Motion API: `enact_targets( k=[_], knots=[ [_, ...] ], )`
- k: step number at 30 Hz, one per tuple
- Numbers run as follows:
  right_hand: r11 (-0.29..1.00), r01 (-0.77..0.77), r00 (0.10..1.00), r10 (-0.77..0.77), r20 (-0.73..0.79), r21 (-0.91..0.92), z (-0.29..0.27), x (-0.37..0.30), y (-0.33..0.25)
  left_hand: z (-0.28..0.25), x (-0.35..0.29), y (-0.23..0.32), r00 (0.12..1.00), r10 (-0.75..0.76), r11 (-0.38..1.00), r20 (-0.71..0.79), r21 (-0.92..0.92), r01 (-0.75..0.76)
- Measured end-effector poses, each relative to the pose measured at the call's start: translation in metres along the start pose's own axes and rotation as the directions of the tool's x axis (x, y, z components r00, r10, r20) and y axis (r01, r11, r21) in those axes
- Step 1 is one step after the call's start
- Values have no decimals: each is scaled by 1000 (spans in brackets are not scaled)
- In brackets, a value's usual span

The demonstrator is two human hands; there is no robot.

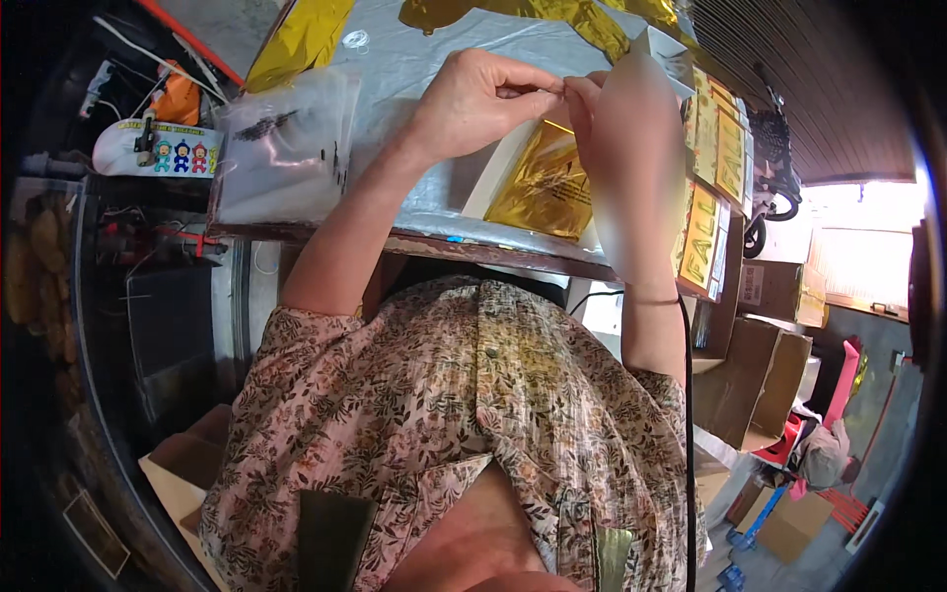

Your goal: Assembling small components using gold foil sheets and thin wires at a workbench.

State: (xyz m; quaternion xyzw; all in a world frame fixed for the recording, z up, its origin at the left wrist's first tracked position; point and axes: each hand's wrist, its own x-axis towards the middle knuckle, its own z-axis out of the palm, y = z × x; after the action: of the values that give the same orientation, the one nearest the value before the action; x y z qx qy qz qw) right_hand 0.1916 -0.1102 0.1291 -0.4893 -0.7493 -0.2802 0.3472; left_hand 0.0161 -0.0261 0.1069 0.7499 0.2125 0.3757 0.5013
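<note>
Above the table, my left hand (473,107) and my right hand (626,133) meet at the fingertips. The left thumb and forefinger are pinched together; whatever they hold is too small to make out. Opposite them, the right fingers are pinched at the same spot, and much of that hand is smeared. Below the hands lies a folded gold foil packet (547,187) in clear wrapping, on a pale flat piece (490,180) near the table's front edge. The right hand and wrist cover part of the area beside the packet.
Clear plastic bags (281,163) lie at the table's left. Gold foil sheets (301,44) are at the back left, with more gold foil (562,12) farther back. An open white box (663,59) and stacked yellow printed packages (712,168) stand right. Cardboard boxes (755,385) sit beyond.
</note>
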Motion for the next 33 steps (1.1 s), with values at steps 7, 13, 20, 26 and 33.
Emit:
enact_targets(
  k=[7,13,20,26,33],
  knots=[
    [989,-129,973,139,-184,68,0,-2,4,19,7,10,998,48,998,-28,-49,-50],
    [968,-13,867,136,-479,250,21,13,6,17,15,13,1000,16,991,-14,-134,-18],
    [900,-357,832,428,-352,251,27,10,20,23,21,21,994,-105,991,-16,-80,103],
    [164,-753,331,931,151,637,-16,-8,79,-3,14,-12,972,-188,969,-142,-187,161],
    [35,-398,237,969,66,917,-173,-189,187,-40,3,-76,904,-426,771,-47,-542,335]
  ],
)
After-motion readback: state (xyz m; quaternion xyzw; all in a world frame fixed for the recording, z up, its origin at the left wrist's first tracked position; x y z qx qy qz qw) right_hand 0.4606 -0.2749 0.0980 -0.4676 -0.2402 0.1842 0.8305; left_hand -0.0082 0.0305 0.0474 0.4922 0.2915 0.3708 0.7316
